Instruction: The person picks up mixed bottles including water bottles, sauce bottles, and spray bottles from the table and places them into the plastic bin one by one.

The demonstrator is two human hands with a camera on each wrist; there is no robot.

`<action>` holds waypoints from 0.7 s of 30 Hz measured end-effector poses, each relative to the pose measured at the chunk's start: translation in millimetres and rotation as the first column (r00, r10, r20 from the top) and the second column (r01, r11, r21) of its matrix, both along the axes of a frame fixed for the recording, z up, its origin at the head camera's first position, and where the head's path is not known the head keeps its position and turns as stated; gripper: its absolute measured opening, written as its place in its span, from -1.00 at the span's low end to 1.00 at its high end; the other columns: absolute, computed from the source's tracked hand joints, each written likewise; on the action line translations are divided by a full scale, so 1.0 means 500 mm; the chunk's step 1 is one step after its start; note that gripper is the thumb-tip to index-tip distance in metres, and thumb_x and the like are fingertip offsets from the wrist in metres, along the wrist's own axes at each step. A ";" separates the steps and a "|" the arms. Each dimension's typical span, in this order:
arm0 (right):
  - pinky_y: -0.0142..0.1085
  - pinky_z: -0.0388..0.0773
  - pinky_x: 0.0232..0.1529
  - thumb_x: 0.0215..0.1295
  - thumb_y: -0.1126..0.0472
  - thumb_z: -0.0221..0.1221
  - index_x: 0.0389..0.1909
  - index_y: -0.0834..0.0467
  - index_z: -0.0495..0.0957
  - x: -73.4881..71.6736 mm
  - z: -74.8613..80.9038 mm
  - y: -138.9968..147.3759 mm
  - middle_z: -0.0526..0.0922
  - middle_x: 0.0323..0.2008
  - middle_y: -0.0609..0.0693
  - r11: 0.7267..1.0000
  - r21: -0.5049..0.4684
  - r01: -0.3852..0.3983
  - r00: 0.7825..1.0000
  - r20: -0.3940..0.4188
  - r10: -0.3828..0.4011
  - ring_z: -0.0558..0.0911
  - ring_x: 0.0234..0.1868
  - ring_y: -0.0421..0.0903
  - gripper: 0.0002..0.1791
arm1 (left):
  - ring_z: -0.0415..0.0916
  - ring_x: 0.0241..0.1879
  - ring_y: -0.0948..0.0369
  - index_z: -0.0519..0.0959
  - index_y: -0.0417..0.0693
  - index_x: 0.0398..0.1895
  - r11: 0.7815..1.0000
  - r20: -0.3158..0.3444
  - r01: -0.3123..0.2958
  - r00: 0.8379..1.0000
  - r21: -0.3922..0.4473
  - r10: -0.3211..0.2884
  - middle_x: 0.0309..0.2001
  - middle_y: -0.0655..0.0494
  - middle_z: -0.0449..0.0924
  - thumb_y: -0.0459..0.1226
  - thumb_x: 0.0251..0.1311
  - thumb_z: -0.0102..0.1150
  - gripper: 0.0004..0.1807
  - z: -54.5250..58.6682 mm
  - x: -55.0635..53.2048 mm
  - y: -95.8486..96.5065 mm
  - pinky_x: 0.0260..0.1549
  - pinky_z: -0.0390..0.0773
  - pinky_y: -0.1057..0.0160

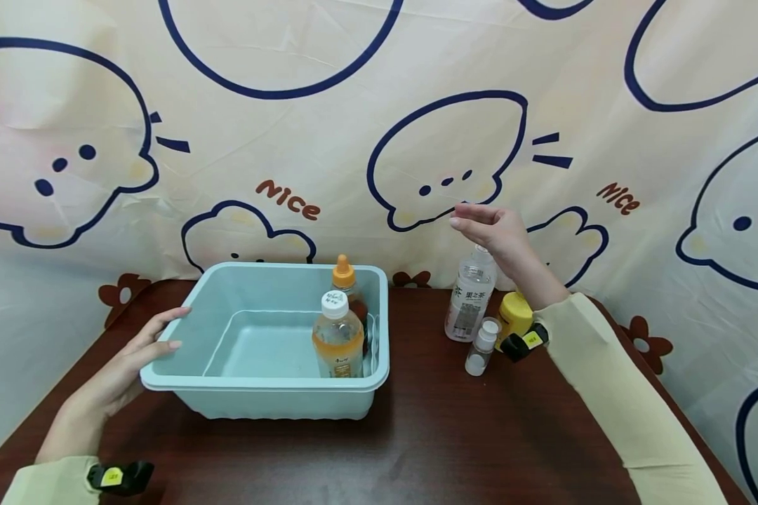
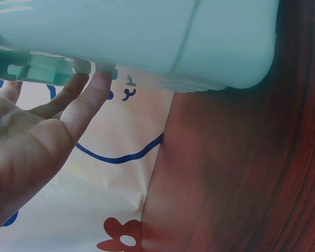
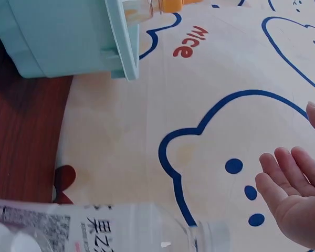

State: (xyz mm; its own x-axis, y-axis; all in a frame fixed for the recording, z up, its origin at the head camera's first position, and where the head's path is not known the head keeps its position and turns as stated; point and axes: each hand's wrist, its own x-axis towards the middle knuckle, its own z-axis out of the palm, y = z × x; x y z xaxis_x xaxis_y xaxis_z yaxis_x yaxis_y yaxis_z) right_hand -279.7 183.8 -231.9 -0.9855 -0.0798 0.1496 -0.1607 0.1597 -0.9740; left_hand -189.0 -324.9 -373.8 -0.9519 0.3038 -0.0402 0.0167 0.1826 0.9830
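My left hand (image 1: 123,368) grips the left rim of a light blue plastic basin (image 1: 278,403); in the left wrist view its fingers (image 2: 89,100) reach up under the rim. At the right end inside stand a white-capped bottle (image 1: 339,344) of orange-yellow drink and a bottle with an orange pointed cap (image 1: 344,272), partly hidden behind it. My right hand (image 1: 495,235) holds nothing, its fingers extended above a clear labelled drink bottle (image 1: 470,301). Beside that bottle stand a small clear bottle with a white cap (image 1: 482,347) and a yellow container (image 1: 514,315), which the right wrist partly covers.
Everything stands on a dark brown wooden table (image 1: 429,435). A cream cloth (image 1: 328,154) with blue cartoon outlines hangs behind and at both sides, right at the table's edges. The three right-hand containers cluster near the back.
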 end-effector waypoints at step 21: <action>-0.27 0.32 0.14 0.02 -0.01 0.30 0.16 0.24 0.37 -0.005 -0.006 0.062 0.54 -0.06 -0.10 0.994 0.067 0.090 0.994 0.051 -0.093 0.52 -0.05 -0.23 -0.30 | 0.47 -0.23 0.19 -0.03 0.49 0.28 0.999 0.007 -0.015 1.000 -0.029 0.015 0.21 -0.16 -0.31 -0.21 0.33 -0.26 -0.47 0.001 0.000 -0.002 -0.35 0.57 0.11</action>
State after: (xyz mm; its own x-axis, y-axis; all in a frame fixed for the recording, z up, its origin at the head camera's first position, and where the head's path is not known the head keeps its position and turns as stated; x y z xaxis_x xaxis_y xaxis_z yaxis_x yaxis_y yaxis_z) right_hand -282.3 214.8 -235.0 -0.9956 0.0036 0.0932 -0.0898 0.2337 -0.9681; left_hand -188.8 -325.7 -373.3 -0.9561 0.2878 -0.0560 0.0064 0.2116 0.9773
